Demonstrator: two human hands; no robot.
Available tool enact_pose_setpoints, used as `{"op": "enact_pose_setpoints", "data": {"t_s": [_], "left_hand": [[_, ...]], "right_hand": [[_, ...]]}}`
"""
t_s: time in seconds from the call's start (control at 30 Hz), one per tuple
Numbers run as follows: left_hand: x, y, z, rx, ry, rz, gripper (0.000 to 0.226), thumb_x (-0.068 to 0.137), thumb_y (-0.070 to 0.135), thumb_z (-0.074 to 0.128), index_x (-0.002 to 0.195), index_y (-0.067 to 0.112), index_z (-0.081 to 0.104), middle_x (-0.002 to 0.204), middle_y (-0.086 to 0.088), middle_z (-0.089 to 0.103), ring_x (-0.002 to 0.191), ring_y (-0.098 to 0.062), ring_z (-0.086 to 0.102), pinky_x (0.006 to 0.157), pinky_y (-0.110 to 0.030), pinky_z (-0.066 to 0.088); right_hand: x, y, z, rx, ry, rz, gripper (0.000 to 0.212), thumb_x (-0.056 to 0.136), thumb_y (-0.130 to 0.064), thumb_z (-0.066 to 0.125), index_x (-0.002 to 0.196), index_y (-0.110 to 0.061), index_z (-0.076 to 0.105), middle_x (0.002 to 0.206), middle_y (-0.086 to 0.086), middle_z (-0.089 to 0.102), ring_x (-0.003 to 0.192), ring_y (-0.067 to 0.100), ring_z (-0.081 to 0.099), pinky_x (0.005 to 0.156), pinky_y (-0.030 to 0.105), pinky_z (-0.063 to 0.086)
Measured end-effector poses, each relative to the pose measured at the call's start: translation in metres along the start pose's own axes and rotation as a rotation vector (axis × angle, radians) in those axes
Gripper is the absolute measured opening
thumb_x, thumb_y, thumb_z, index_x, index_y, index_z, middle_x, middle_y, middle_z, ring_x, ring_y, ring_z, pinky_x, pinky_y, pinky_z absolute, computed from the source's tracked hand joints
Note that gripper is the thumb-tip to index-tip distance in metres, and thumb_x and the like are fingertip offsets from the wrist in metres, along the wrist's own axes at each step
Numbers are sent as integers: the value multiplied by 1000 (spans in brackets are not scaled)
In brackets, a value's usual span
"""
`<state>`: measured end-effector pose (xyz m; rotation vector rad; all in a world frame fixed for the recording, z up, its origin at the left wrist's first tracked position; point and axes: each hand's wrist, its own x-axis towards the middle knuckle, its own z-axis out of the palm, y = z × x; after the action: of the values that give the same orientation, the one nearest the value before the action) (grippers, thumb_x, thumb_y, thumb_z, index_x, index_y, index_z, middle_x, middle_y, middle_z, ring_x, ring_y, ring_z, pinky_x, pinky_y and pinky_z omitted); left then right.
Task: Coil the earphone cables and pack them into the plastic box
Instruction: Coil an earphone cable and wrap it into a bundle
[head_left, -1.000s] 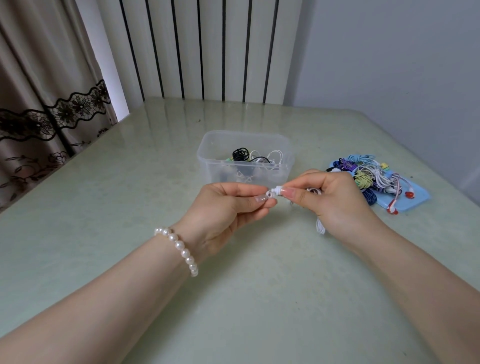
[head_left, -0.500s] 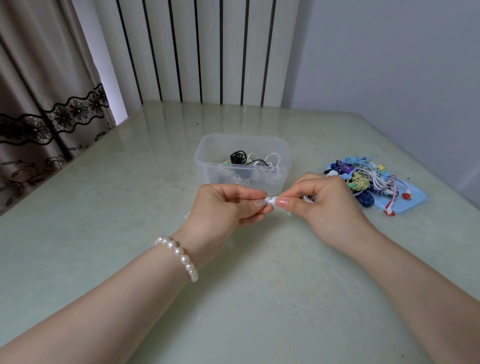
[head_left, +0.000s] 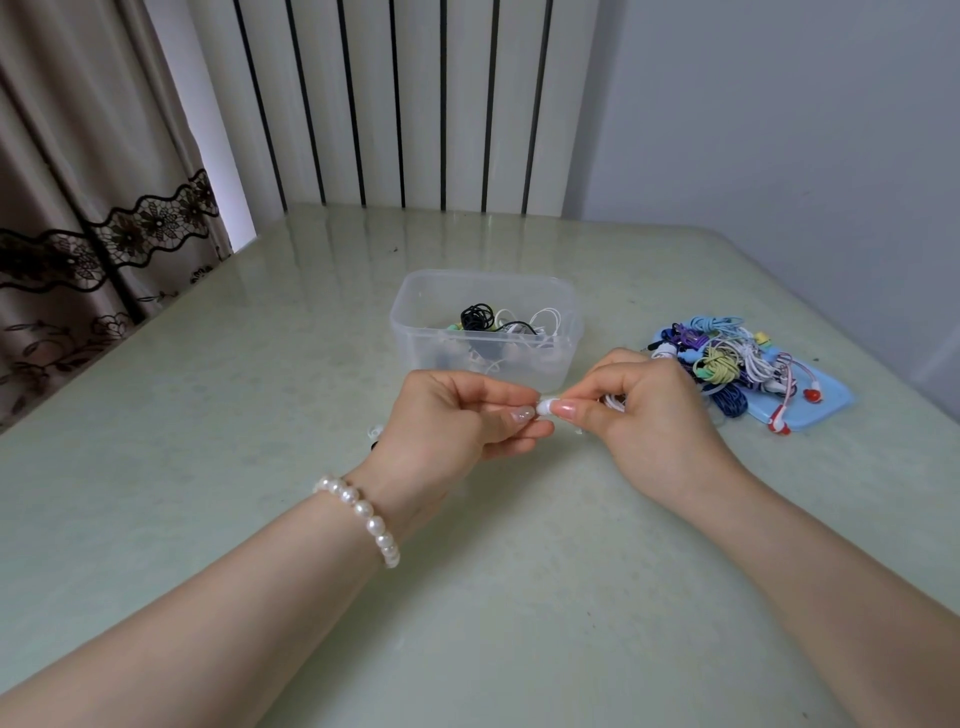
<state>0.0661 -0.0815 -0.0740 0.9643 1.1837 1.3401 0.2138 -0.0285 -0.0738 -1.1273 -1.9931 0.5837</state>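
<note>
Pinching a small white earphone piece (head_left: 544, 405) between both hands, above the pale green glossy tabletop (head_left: 260, 519) and just in front of the clear rectangular plastic box (head_left: 415, 332). Left hand (head_left: 452, 421): fingers curled, thumb and forefinger closed on the left end of the white piece. Right hand (head_left: 649, 415): thumb and forefinger closed on the right end, remaining fingers curled around a bundle of white earphone cable (head_left: 615, 402), mostly hidden inside the fist; cannot tell how much is coiled. Fingertips of both hands almost touching at the white piece. White earbud tip (head_left: 375, 431) and a dark bit peeking out behind the left wrist, lying on the table. String of round white pearl beads (head_left: 361, 512) around the left wrist.

Inside the box: black coiled cable (head_left: 477, 317), white looped cables (head_left: 543, 322), a green bit at the left edge of the pile; box open, no lid on it.

To the right of the box, near the right hand: light blue flat plastic lid (head_left: 826, 410) carrying a heap of coiled earphone cables (head_left: 727, 358) in blue, purple, yellow-green, white and dark blue, plus a pink-red pair of earbuds (head_left: 789, 410) at the near edge.

Behind: white wall panel with black vertical stripes (head_left: 395, 104); brown curtain with black lace band (head_left: 78, 182) at the left.
</note>
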Motion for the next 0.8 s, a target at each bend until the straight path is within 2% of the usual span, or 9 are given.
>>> {"op": "enact_pose_setpoints", "data": {"t_s": [0.23, 0.33, 0.43, 0.53, 0.6, 0.7, 0.73, 0.8], "left_hand": [[1, 2, 0, -182, -20, -84, 16, 83, -11, 53, 94, -4, 62, 81, -16, 72, 73, -20, 71, 69, -26, 58], [2, 4, -2, -203, -28, -73, 14, 83, -8, 54, 91, -3, 64, 79, -14, 72, 72, -19, 71, 70, -26, 58], [2, 5, -3, -111, -8, -20, 13, 82, -6, 56, 85, 0, 66, 73, -9, 71, 67, -16, 70, 69, -25, 57], [6, 9, -10, 61, 61, 36, 14, 80, -5, 60, 76, 6, 68, 62, -2, 68, 59, -10, 65, 65, -22, 55], [9, 15, -17, 224, 95, 61, 13, 79, -2, 65, 75, 9, 69, 60, 2, 66, 56, -7, 61, 61, -17, 51], [7, 24, -24, 415, 93, 55, 6, 79, -1, 66, 82, 4, 69, 44, 13, 57, 37, 3, 48, 40, -5, 36], [6, 25, -26, 462, 91, 52, 6, 80, 0, 66, 85, 2, 69, 39, 14, 54, 30, 4, 43, 35, -4, 31], [6, 26, -28, 558, 101, 67, 6, 81, 2, 66, 86, 1, 70, 43, 12, 55, 26, 3, 39, 31, -7, 28]], "right_hand": [[-4, -1, 4, -119, 97, -120, 8, 76, -17, 73, 71, -11, 73, 66, -10, 48, 65, 1, 48, 59, 9, 34], [-1, -5, -3, 75, 47, -45, 5, 75, -15, 72, 70, -14, 73, 60, -8, 52, 55, 4, 47, 54, 10, 33], [2, -7, -12, 416, -79, 183, 5, 76, -15, 68, 72, -12, 70, 49, -9, 53, 45, 3, 41, 48, 11, 32], [3, -6, -16, 731, -213, 374, 18, 68, -23, 63, 75, -7, 67, 54, -1, 57, 46, 11, 43, 45, 18, 33], [4, -6, -15, 828, -272, 428, 21, 69, -23, 59, 77, -5, 64, 55, 2, 57, 45, 12, 48, 44, 20, 35], [3, -4, -14, 823, -316, 487, 17, 79, -20, 56, 79, -5, 62, 55, 5, 53, 44, 15, 49, 42, 22, 36], [3, -3, -13, 759, -324, 510, 14, 83, -17, 55, 79, -5, 61, 55, 6, 52, 42, 15, 48, 42, 22, 35], [3, 0, -13, 516, -325, 514, 13, 88, -15, 55, 78, -7, 58, 56, 6, 49, 40, 14, 45, 42, 21, 34]]}}
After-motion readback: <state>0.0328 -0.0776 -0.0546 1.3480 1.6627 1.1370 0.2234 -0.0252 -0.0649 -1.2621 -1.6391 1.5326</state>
